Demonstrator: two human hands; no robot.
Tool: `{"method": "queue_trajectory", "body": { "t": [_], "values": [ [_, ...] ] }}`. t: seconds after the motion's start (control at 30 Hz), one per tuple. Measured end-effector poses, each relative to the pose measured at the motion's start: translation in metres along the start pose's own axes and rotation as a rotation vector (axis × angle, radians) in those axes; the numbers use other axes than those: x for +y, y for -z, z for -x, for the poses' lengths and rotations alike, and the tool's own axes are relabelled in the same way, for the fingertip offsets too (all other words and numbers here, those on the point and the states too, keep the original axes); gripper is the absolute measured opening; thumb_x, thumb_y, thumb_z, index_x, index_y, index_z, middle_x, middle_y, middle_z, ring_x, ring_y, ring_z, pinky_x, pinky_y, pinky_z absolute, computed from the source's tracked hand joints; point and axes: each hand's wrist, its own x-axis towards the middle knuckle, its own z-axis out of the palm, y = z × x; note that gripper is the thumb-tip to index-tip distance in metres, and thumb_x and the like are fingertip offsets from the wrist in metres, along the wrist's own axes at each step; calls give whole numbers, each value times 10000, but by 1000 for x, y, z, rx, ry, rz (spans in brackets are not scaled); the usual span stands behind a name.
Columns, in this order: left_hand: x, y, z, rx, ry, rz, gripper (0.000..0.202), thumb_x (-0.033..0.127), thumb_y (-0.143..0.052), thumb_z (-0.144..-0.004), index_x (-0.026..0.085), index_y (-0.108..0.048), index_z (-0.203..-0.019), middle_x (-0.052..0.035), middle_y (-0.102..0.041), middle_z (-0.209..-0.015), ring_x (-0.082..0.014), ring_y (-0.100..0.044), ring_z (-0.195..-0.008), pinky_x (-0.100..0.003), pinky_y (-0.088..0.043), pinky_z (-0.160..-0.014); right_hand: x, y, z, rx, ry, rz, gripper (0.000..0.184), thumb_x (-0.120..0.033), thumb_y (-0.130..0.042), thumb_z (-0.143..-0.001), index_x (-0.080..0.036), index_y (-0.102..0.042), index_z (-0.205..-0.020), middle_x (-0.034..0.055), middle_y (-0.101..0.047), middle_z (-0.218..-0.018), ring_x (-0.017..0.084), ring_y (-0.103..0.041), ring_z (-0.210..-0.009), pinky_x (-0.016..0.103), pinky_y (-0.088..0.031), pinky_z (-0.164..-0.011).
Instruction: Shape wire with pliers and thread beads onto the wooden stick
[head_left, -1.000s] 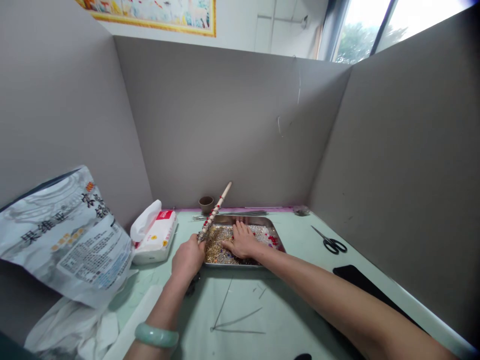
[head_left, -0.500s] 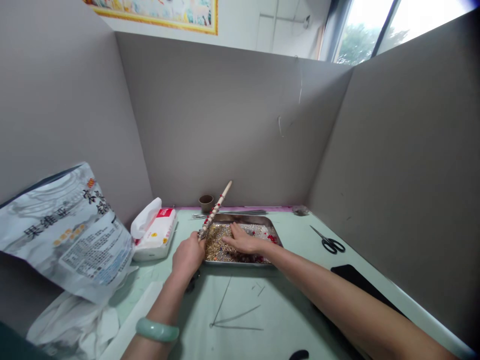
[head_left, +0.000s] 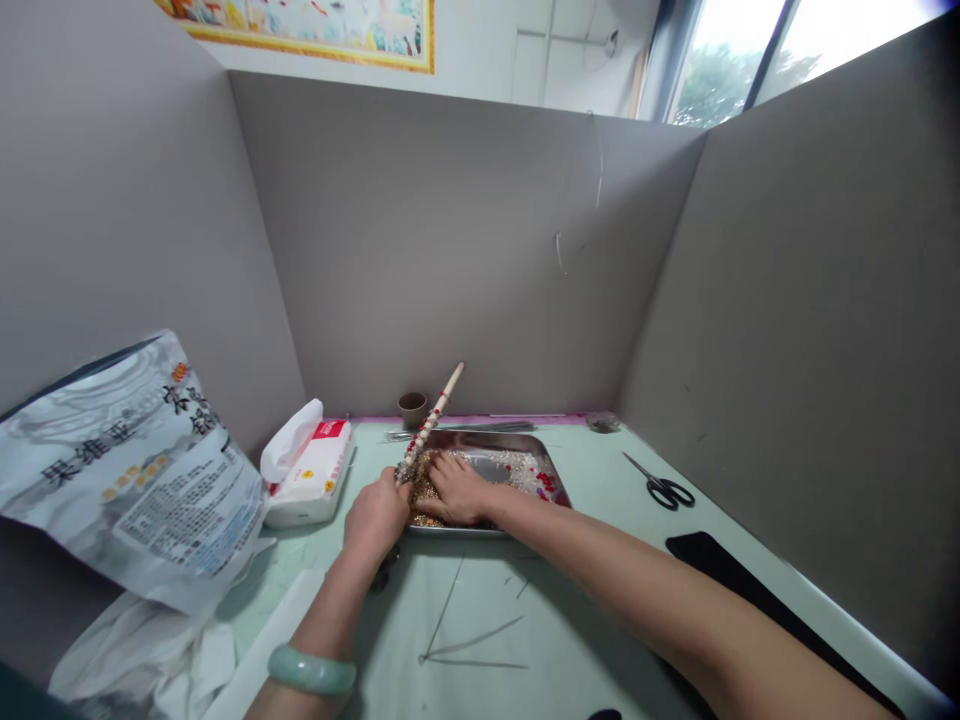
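My left hand is closed round the lower part of a pale wooden stick, which tilts up and to the right. Red and pale beads are wound along the stick. My right hand lies with fingers spread on the gold beads in the left half of a metal tray. Clear and red beads show at the tray's right end. A bare patch of tray floor is visible above my right wrist. The lower end of the stick is hidden by my left hand.
At left stand a tissue pack and a large printed bag. A small brown cup is behind the tray. Scissors and a black strip lie right; thin wires lie in front. Grey partitions enclose the table.
My right hand has swept left across the tray, pushing gold beads towards my left hand and baring some tray floor. My left hand and the stick have stayed nearly still.
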Motion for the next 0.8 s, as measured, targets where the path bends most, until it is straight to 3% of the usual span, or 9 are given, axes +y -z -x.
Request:
{"method": "queue_trajectory", "body": {
  "t": [0.13,0.43,0.57,0.8],
  "values": [
    [0,0,0,7,-7,5,280,336,-351,-873,177,-535,-1013,-165,-692,-949,-302,-649,-903,-338,-433,-689,9,1,9,-7,-65,2,978,-740,-203,-823,-5,-133,-1464,192,-45,-1530,293,22,-1410,451,-37,-1136],
    [0,2,2,-2,4,24,285,357,-341,-877,187,-529,-1007,-153,-688,-961,-302,-642,-913,-336,-434,-673,50,21,65,-71,-282,73,999,-745,-236,-806,16,-181,-1452,204,-67,-1525,318,-22,-1408,459,-44,-1130],
    [0,1,2,5,-6,19,279,349,-347,-875,181,-530,-1001,-159,-689,-954,-305,-646,-902,-334,-431,-664,47,17,54,-12,-228,41,999,-748,-226,-808,8,-162,-1458,194,-45,-1529,306,-20,-1410,432,-67,-1134],
    [-1,-2,-2,9,-5,-18,267,343,-359,-881,181,-536,-999,-156,-694,-945,-288,-656,-884,-325,-428,-683,9,4,10,-19,-8,1,928,-725,-231,-831,-59,-157,-1473,147,-53,-1541,274,16,-1414,436,-36,-1138]
  ]
}}
